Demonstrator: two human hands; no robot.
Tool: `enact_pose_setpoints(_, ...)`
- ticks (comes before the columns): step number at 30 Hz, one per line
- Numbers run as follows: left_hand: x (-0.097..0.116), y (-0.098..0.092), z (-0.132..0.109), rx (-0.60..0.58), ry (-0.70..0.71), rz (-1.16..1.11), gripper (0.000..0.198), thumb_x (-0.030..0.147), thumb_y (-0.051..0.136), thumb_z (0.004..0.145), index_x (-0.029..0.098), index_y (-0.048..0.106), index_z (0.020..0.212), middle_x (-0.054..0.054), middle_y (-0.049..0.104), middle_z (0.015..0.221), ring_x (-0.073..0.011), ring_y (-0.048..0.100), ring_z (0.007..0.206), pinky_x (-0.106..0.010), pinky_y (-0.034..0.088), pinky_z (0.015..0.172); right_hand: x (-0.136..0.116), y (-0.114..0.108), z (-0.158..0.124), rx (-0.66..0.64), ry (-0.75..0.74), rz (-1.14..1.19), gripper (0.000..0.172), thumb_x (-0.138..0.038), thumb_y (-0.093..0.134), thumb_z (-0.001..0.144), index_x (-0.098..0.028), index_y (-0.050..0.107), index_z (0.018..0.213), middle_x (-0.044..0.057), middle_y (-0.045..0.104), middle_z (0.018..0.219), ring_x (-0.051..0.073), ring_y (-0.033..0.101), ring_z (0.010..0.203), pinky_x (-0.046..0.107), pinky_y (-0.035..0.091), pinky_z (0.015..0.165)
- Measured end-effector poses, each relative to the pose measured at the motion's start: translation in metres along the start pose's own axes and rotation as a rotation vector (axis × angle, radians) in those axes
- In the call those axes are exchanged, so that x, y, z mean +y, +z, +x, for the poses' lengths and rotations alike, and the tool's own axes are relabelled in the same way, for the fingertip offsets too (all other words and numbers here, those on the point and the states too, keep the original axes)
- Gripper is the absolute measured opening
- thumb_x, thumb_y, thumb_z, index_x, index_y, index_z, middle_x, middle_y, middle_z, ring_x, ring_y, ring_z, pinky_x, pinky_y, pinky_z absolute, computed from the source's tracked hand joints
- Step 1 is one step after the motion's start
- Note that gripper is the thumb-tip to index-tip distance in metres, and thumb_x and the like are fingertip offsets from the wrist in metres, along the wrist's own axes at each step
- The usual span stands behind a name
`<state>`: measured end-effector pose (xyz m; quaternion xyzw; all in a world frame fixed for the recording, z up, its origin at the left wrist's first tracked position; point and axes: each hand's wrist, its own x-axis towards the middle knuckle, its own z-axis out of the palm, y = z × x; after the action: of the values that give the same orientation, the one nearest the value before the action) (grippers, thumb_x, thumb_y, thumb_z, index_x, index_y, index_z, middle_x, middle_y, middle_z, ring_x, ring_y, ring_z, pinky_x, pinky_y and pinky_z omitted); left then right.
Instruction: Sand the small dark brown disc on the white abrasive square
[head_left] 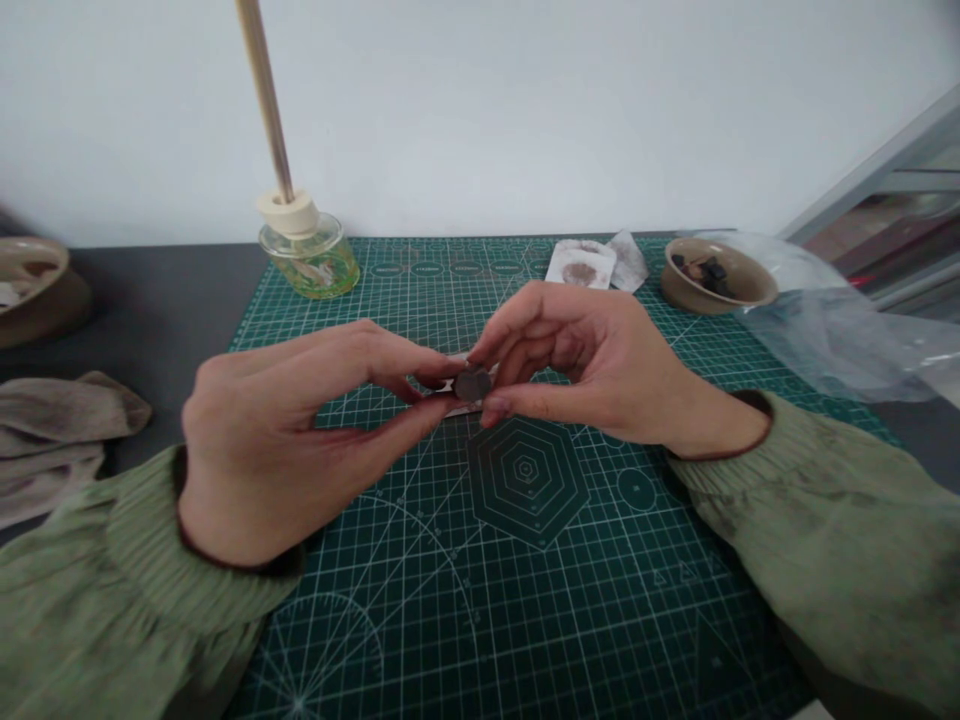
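Head | dark round piece [472,384] — between left hand [266,420] and right hand [607,365] | both pinching it

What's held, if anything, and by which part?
A small dark round piece, apparently held at left edge by the left hand and right edge by the right hand. Can't tell if the pale piece behind is gripped.

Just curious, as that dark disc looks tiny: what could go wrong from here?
The small dark disc is at the fingertips of the left hand and right hand, so it might slip onto the green mat. Tall sticks rise from the glass bottle beyond the left hand; a bump could tip it. Clear plastic lies by the bowl of dark bits; tugging it might shift the bowl.
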<state>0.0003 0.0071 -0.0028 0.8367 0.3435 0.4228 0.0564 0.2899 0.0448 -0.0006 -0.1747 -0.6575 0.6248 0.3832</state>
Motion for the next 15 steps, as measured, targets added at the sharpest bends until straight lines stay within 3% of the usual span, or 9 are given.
enact_pose_setpoints(15, 0.0, 0.0007, -0.0008, -0.007, -0.007, -0.027, 0.002, 0.039, 0.091, 0.123, 0.038, 0.09, 0.124, 0.009, 0.097, 0.113, -0.0169, 0.092, 0.085, -0.033, 0.081, 0.081, -0.0001, 0.0014, -0.0005, 0.022, 0.025, -0.031, 0.036, -0.023, 0.115, 0.095, -0.021, 0.09, 0.12, 0.003, 0.098, 0.11, 0.02, 0.097, 0.093, 0.031, 0.082, 0.09)
